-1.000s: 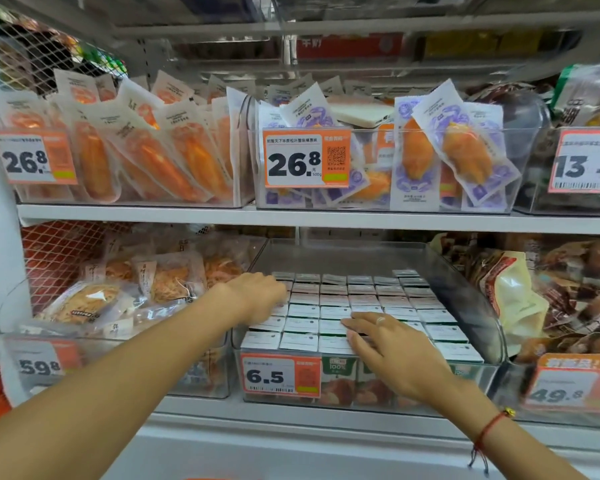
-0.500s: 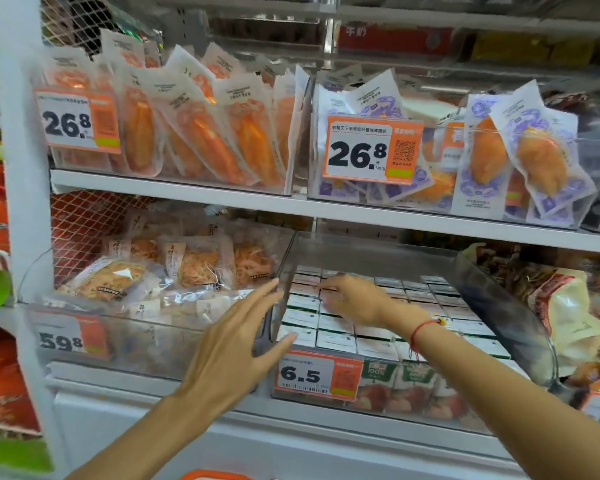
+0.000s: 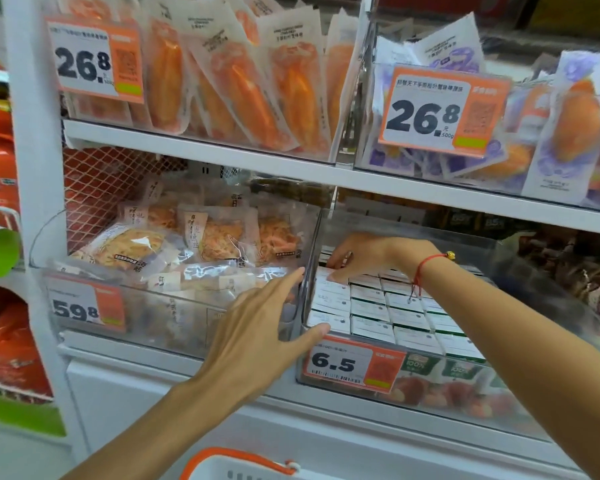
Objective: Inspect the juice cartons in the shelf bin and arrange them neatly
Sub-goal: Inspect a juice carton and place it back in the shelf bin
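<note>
1. Juice cartons: packed upright in tidy rows inside the clear bin on the lower shelf, white tops showing, fruit prints visible through the bin's front wall.
2. Right hand: reached deep into the bin's back left corner, fingers bent down onto the tops of the rearmost cartons; whether any carton is actually pinched cannot be told. Red string bracelet on the wrist, hanging just over the rows.
3. Left hand: spread wide at the bin's front left corner, fingers straight, nothing held. Index fingertip at the top of the bin's left wall, thumb tip touching the front rim just above the price tag marked 6.5.
4. Left of that hand: another clear bin with bagged snacks, tagged 59.8.
5. Above both hands: shelf board carrying 2 bins of sealed orange-filled packs, each with a 26.8 tag.
6. Right of the reaching arm: more bagged goods, blurred.
7. Below the left forearm: white basket with orange rim, only its top edge in view.
</note>
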`<state>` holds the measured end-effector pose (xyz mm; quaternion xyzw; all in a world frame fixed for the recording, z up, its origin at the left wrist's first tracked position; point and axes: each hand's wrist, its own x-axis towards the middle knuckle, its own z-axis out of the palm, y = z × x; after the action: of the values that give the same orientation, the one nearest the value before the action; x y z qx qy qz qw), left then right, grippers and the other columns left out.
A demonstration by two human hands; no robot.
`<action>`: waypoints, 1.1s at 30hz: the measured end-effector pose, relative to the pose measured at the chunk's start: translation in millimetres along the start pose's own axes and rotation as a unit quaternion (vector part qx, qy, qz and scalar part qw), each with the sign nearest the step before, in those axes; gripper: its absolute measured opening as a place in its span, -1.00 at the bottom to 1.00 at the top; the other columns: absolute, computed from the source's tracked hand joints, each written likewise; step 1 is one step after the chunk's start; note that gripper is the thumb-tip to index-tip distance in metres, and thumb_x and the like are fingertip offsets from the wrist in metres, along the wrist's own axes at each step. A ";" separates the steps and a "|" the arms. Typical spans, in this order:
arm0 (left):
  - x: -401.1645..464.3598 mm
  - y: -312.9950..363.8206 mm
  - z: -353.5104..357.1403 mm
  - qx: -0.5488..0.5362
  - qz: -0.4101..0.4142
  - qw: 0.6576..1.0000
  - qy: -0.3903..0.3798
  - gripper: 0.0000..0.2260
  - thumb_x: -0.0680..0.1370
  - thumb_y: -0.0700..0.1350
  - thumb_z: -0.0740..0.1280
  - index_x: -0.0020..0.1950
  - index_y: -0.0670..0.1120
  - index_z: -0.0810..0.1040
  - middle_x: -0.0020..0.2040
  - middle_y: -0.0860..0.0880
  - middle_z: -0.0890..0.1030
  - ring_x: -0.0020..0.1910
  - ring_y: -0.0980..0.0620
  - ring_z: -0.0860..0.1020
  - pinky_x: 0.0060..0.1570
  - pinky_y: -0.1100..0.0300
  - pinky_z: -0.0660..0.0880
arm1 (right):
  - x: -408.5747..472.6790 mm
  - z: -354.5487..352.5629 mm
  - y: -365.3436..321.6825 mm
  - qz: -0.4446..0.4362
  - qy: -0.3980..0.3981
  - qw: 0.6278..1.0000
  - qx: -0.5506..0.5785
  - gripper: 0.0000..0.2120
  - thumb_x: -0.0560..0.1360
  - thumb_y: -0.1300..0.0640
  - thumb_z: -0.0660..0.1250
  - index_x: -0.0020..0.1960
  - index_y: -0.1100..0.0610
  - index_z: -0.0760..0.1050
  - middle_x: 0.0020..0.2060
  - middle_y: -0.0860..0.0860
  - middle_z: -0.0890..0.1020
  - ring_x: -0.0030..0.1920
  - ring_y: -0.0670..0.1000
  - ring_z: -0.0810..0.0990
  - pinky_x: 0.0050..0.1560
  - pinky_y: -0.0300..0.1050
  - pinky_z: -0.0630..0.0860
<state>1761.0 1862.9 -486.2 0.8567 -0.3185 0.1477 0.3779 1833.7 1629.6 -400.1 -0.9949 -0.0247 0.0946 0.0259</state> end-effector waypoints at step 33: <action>-48.5 97.9 -45.1 0.026 -0.038 0.994 -0.102 -0.64 0.61 0.03 0.25 0.41 0.08 0.41 0.34 0.07 0.51 0.29 0.03 0.49 0.20 0.07 0.46 | -252.7 66.3 -57.0 -0.082 0.365 0.889 0.264 -0.58 0.53 -0.18 0.12 0.28 0.00 0.43 0.07 -0.12 0.54 0.06 -0.14 0.52 -0.01 -0.29 0.50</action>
<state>1659.5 1867.4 -425.7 0.8881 -0.3192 0.0531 0.3264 1570.8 1675.9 -414.7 -0.9103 -0.0687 -0.2746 0.3022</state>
